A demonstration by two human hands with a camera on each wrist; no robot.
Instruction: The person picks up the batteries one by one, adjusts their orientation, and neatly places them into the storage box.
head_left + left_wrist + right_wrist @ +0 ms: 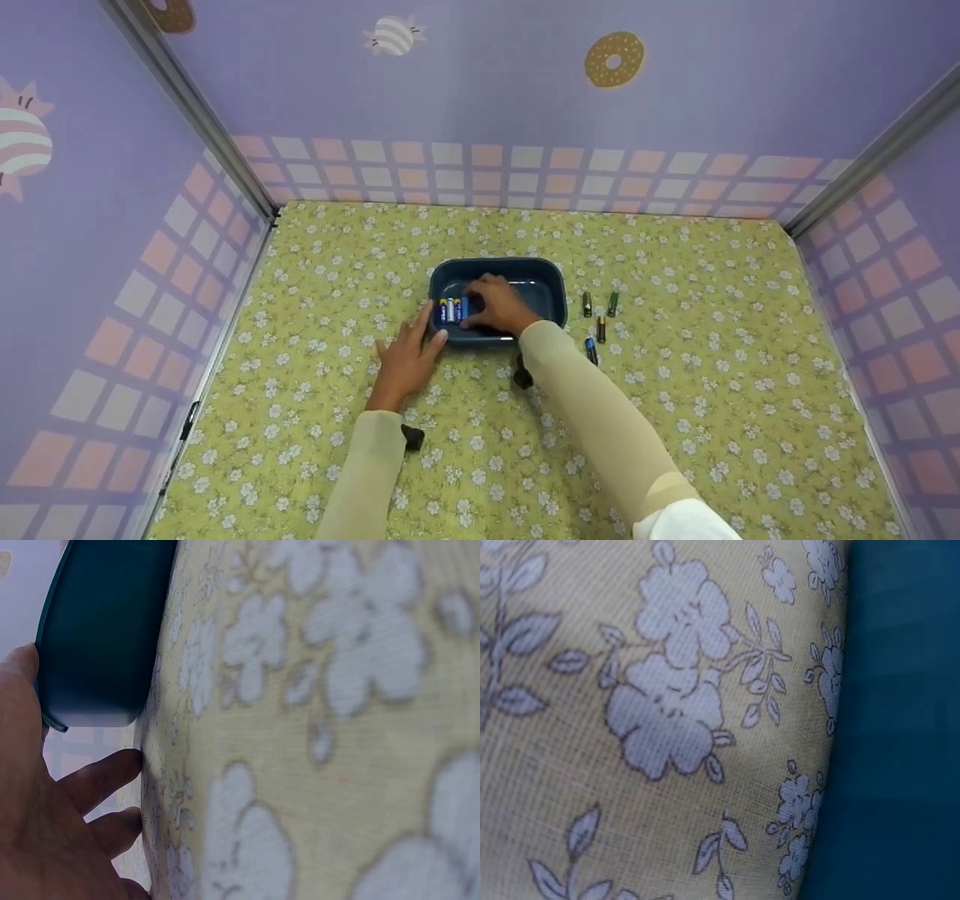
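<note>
A dark blue plastic basin (551, 296) stands on the flowered cloth. Several batteries (450, 310) lie side by side at its left end, blue and silver. My right hand (496, 304) reaches inside, with thumb and finger pinching the ends of the rightmost blue battery (464, 307). My left hand (409, 356) is at the basin's front left corner, fingers extended along its outside. In the left wrist view, one fingertip of that hand touches the basin's rim (46, 709) and other fingers rest on the cloth. The right wrist view shows only cloth and basin wall (900, 727).
Right of the basin lie more loose batteries: two green ones (587, 304), a black and copper one (601, 330) and a blue and black one (591, 350). Purple patterned walls (495, 90) enclose the flowered cloth (712, 337) at the back and sides.
</note>
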